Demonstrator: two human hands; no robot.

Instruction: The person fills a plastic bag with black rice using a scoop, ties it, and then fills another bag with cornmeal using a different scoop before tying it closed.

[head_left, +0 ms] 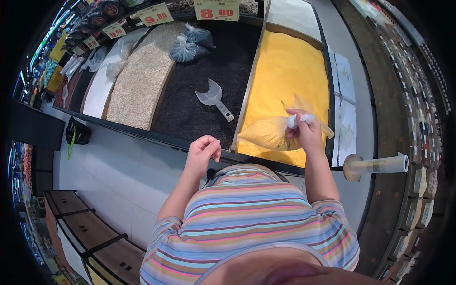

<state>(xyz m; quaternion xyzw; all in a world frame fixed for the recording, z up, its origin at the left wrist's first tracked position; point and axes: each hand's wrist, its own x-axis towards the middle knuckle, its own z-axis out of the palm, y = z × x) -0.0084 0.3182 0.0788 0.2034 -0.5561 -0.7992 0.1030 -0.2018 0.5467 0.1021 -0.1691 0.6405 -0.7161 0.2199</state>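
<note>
My right hand [308,130] is closed around the gathered, twisted neck of a clear plastic bag [263,135]. Yellow grain fills the bag, which hangs to the left over a bin of loose yellow grain [289,61]. Partly hidden behind this hand is a clear scoop, its handle [327,130] showing to the right. My left hand [203,151] is held above the front edge of the dark grain bin, fingers curled in and nothing visible in them. A clear plastic scoop [213,97] lies on the dark grain [190,107].
Two tied bags [187,51] rest at the back of the dark grain. Pale grain [137,71] fills the bin to the left. Price signs [217,10] line the back. A plastic bag roll [380,165] stands at right; a black basket [78,131] sits on the floor at left.
</note>
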